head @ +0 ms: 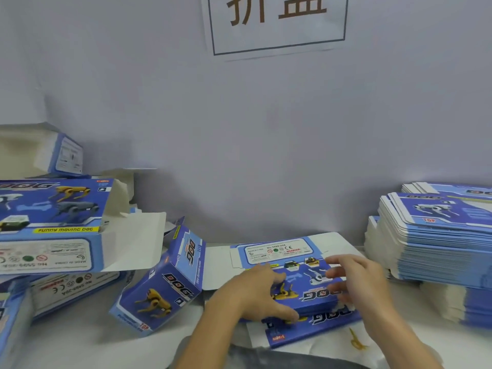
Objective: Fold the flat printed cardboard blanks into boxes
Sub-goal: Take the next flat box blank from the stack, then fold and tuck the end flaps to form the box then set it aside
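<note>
A flat blue printed cardboard blank [286, 258] with robot-dog pictures lies on the white table in front of me, on top of other blanks [314, 331]. My left hand [259, 291] rests on the blank's left part with its fingers spread and the thumb low on the near edge. My right hand [359, 283] hovers over the blank's right side with loosely bent fingers and holds nothing that I can see. Its motion blur hides whether the fingertips touch the card.
A tall stack of flat blanks [436, 243] stands at the right. Folded boxes [57, 225] pile up at the left, and one box [165, 283] lies tilted beside my left arm. A grey wall with a paper sign [277, 22] rises behind the table.
</note>
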A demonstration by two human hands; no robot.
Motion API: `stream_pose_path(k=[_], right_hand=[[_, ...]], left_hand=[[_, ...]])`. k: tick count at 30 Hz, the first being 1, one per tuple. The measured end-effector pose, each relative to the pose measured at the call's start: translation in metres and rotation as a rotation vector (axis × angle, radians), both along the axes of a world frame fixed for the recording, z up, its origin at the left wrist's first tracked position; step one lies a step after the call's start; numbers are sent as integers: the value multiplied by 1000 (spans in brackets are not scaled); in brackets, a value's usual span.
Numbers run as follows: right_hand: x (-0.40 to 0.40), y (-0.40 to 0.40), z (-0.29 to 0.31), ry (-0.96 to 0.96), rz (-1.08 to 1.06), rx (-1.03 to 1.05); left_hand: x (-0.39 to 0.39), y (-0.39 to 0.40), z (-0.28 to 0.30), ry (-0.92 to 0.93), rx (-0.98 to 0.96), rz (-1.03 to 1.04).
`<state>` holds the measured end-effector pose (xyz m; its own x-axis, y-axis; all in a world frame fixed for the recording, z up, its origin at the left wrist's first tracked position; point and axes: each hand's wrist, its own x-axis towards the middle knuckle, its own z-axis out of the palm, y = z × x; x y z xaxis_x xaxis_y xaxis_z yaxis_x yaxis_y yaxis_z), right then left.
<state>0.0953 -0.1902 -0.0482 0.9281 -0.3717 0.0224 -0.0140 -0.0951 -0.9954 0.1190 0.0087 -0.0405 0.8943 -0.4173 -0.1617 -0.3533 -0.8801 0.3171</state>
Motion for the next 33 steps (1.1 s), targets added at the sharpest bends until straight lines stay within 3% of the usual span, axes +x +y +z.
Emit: stream_pose_path(k=[5, 9, 12, 14, 17, 20, 23, 26, 29, 31, 33], right_hand=[[1, -1, 2, -226, -150, 20], [-6, 3, 13, -442, -342, -107], [-6, 4, 23, -272, -118, -77], [-7, 10, 32, -147, 139, 67], [-12, 23, 42, -145, 376, 372], [-15, 26, 52, -243, 334, 530], [-16, 11, 65, -239, 68, 340], [-28, -13, 83, -184, 88, 259], [-45, -37, 107, -171, 156, 154], [-54, -48, 120, -192, 212, 115], [-61, -51, 125, -214, 329, 96]], left_hand=[[0, 8, 8, 17, -141, -43], [4, 13, 20, -353, -266, -1], [4, 12, 30, -615, -306, 92], [-3, 4, 37, -704, -307, 135], [-19, -18, 47, -796, -330, 65], [-39, -47, 52, -755, -350, -107], [-46, -57, 54, -513, -561, -234], [-39, -48, 56, -382, -872, -67], [-26, -36, 55, -456, -894, 219], [-20, -30, 56, -310, -935, 351], [-20, -28, 59, -116, -1095, 364]])
